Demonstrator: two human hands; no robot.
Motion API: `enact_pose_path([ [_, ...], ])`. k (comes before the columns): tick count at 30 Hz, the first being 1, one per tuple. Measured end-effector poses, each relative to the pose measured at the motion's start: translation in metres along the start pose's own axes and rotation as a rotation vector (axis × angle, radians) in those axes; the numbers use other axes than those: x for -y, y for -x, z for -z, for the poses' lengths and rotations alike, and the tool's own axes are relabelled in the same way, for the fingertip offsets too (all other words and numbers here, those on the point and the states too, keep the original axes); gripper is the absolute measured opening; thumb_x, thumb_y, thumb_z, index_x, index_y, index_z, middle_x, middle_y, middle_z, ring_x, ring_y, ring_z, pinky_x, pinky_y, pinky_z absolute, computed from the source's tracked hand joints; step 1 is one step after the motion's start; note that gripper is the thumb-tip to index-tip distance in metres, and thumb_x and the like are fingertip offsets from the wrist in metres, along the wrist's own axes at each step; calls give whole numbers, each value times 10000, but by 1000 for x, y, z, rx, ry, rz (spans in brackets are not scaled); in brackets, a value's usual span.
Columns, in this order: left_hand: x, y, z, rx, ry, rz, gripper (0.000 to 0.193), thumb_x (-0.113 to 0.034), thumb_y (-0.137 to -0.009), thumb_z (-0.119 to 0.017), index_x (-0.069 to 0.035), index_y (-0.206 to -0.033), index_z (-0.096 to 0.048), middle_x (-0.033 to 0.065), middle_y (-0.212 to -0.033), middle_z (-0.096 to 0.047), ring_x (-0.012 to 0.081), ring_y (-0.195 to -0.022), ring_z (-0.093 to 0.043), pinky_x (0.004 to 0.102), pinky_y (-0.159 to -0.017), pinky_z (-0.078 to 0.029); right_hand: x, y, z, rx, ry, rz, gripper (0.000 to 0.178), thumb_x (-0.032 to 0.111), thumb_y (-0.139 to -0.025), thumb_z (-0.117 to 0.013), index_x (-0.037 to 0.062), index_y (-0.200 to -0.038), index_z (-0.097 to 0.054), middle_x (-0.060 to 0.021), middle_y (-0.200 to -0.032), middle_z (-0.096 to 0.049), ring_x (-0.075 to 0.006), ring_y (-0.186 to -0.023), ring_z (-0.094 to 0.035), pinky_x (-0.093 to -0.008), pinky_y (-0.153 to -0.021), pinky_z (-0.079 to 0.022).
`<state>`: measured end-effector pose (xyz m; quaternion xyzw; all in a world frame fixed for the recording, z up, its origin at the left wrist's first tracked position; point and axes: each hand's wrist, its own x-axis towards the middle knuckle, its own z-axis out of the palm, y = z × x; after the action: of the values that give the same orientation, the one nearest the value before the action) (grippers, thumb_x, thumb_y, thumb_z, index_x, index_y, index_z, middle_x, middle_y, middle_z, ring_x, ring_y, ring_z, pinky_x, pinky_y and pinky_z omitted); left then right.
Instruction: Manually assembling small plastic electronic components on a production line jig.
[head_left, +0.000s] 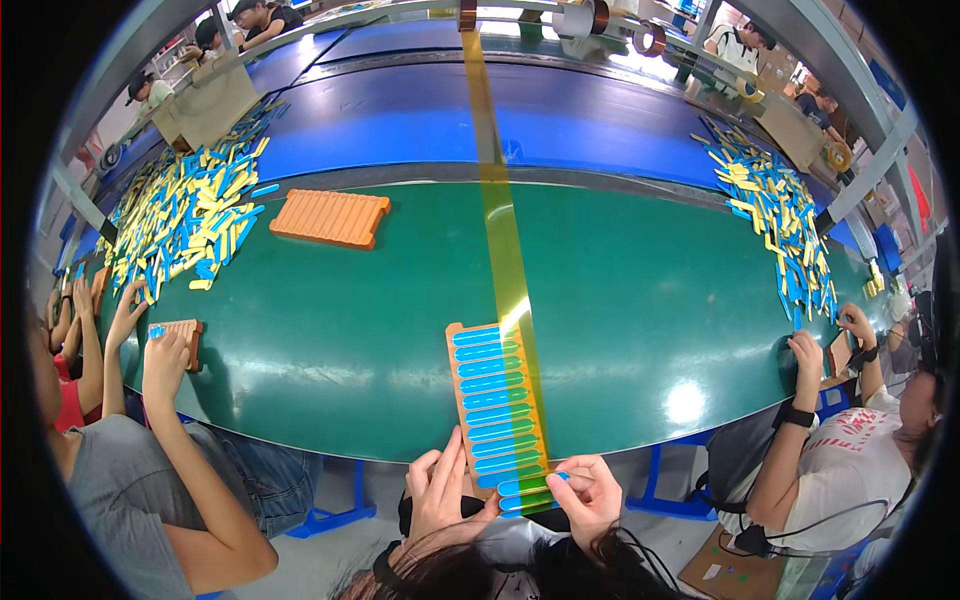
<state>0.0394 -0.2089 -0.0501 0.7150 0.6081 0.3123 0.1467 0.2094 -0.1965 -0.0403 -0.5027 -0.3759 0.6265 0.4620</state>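
An orange ribbed tray (453,345) lies at the near edge of the table, a row of blue rounded strips (490,400) set across it. Translucent amber tape (500,225) runs from the far side toward me and covers the right ends of these strips. My left hand (437,490) is closed on the tray's near left side, fingers along its edge and thumb by the near end. Thumb and fingers of my right hand (590,495) pinch the right end of a blue strip by the tape's near end. Whether they also grip the tape is unclear.
Another orange tray (330,218) sits farther back on the green table (620,290). Heaps of blue and yellow strips lie at the left (190,215) and right (770,200). Co-workers sit on both sides, hands near their own trays. A tape roll (468,14) hangs beyond the blue surface (380,120).
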Motion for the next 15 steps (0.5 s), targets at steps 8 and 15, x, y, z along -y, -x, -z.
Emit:
enact_pose_path([
  [8,3,-19,-6,49,-78,-117,691,-315,-637,-680,121,-1115,-437,184,-1280,-366,265,-943,-401,334,-734,-332,-5,-5,2,-57,-65,-7,290,-51,-781,-552,55,-951,-343,-90,-747,-593,-66,-641,-551,-153,-512,-388],
  [15,8,-23,-7,57,-126,-158,708,-309,-612,-689,121,-1114,-436,180,-1255,-399,252,-922,-412,329,-704,-330,-13,-12,-2,-68,-102,15,302,-61,-776,-553,60,-921,-317,-68,-722,-570,-59,-615,-539,-149,-491,-367],
])
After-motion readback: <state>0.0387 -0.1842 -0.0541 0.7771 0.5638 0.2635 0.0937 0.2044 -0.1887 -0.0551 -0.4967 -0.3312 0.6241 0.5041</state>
